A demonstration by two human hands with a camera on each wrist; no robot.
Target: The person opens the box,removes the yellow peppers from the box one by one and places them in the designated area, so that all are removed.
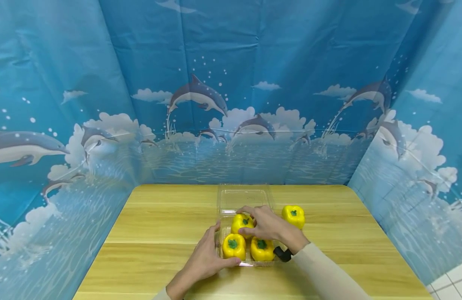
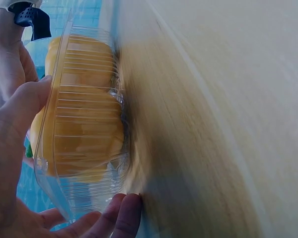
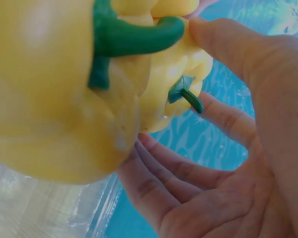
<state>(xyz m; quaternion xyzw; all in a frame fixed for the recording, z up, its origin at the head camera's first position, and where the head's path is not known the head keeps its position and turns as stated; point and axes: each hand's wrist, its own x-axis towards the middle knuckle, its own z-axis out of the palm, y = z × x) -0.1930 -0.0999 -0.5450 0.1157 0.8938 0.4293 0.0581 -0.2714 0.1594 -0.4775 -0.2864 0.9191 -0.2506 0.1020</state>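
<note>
Clear plastic clamshell tray (image 1: pixel 231 208) at the middle of the wooden table (image 1: pixel 159 225), lid (image 1: pixel 244 196) folded open on its far side. Inside the tray, three yellow bell peppers: rear pepper (image 1: pixel 241 223) at the back, front-left pepper (image 1: pixel 233 246) and front-right pepper (image 1: pixel 262 248) side by side at the near edge. Right hand (image 1: pixel 266 223) laid over the rear pepper, fingers curled round it — gripping, thumb and fingers (image 3: pixel 188 173) on opposite sides in the right wrist view. Left hand (image 1: pixel 208 254) pressed against the tray's left wall, fingers fairly straight and relaxed, thumb along the near rim beside the front-left pepper; ribbed tray wall (image 2: pixel 84 124) right at the palm in the left wrist view. Fourth pepper (image 1: pixel 293 216) loose on the table just right of the tray — untouched. Dolphin-print blue backdrop (image 1: pixel 231 83) behind and to both sides of the tray
</note>
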